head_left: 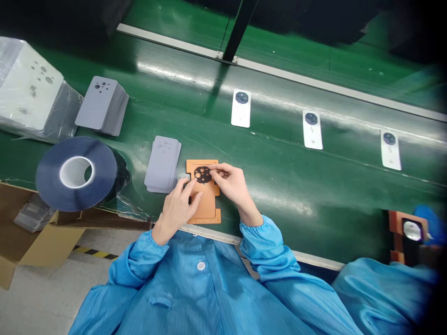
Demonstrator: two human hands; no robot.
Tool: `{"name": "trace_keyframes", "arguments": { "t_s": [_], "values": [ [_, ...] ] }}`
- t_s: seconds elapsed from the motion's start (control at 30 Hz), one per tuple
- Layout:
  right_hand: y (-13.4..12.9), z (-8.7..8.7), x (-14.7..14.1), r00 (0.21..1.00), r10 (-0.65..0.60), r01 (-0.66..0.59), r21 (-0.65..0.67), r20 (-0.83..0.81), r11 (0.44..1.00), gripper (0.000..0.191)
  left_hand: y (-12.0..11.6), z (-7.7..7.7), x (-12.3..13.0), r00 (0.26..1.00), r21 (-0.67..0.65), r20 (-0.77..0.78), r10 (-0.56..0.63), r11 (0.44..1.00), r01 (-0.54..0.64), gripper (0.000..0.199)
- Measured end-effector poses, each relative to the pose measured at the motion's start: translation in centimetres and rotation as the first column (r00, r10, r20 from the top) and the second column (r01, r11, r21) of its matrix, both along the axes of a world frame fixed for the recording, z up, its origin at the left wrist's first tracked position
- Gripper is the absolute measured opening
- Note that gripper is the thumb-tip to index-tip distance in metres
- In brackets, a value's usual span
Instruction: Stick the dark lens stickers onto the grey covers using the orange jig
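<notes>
An orange fixture plate [204, 204] lies on the green bench right before me. At its upper end sits a round black sheet piece [203, 179] with several holes in it. My right hand [228, 182] pinches the right edge of this black piece between thumb and fingertips. Over the left side of the fixture, my left hand [178, 207] has its fingers apart, the index fingertip at the lower left edge of the black piece. Just left of the fixture stands a stack of grey phone-shaped plates [160, 167] with holes near their top.
A large blue film roll [49, 177] and another grey plate stack [96, 109] are at left, beside a plastic-wrapped stack [31, 102]. White plates with black discs [240, 116] lie in a row farther back. A co-worker's blue sleeve [384, 288] is at right, near another fixture [396, 232].
</notes>
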State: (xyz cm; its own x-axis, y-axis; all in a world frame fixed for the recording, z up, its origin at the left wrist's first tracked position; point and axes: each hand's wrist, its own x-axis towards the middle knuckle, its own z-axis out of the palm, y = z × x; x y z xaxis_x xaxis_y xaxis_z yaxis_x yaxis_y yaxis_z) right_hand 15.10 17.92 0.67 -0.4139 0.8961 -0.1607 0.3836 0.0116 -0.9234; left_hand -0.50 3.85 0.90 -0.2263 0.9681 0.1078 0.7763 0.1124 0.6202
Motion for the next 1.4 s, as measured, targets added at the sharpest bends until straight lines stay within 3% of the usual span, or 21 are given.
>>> {"name": "trace_keyframes", "arguments": {
  "t_s": [0.13,0.3,0.4,0.77,0.97,1.07,1.23,1.4],
  "values": [
    [-0.1,0.0,0.0,0.998,0.002,-0.004,0.043,0.061,0.999,0.028,0.2,0.2,0.2,1.0,-0.014,-0.011,0.008,1.0,-0.009,0.043],
    [-0.3,0.6,-0.2,0.99,0.038,-0.073,0.257,0.137,0.964,0.027,0.5,0.4,0.3,0.998,-0.012,-0.056,0.003,1.0,-0.003,0.041],
    [-0.3,0.6,-0.2,0.98,0.064,-0.123,0.32,0.188,0.939,0.029,0.7,0.6,0.2,0.989,0.009,-0.144,-0.015,1.0,0.016,0.04],
    [-0.6,1.1,-0.4,0.954,0.09,-0.187,0.337,0.285,0.923,0.032,1.0,1.3,-0.4,0.932,0.009,-0.347,-0.104,0.993,0.115,0.039],
    [-0.7,1.2,-0.4,0.938,0.091,-0.211,0.345,0.334,0.914,0.032,1.3,2.1,-1.7,0.849,-0.079,-0.439,-0.293,0.954,0.288,0.042],
    [-0.8,1.2,-0.3,0.924,0.086,-0.224,0.345,0.374,0.912,0.032,1.5,2.9,-2.3,0.816,-0.154,-0.46,-0.35,0.937,0.315,0.044],
    [-0.8,1.6,-0.3,0.877,0.08,-0.275,0.358,0.473,0.892,0.034,1.7,3.8,-2.5,0.786,-0.239,-0.471,-0.4,0.916,0.323,0.044],
    [-0.9,2.3,-0.3,0.79,0.085,-0.37,0.361,0.608,0.856,0.036,1.4,3.7,-2.3,0.752,-0.261,-0.513,-0.413,0.91,0.322,0.047]
  ]
}}
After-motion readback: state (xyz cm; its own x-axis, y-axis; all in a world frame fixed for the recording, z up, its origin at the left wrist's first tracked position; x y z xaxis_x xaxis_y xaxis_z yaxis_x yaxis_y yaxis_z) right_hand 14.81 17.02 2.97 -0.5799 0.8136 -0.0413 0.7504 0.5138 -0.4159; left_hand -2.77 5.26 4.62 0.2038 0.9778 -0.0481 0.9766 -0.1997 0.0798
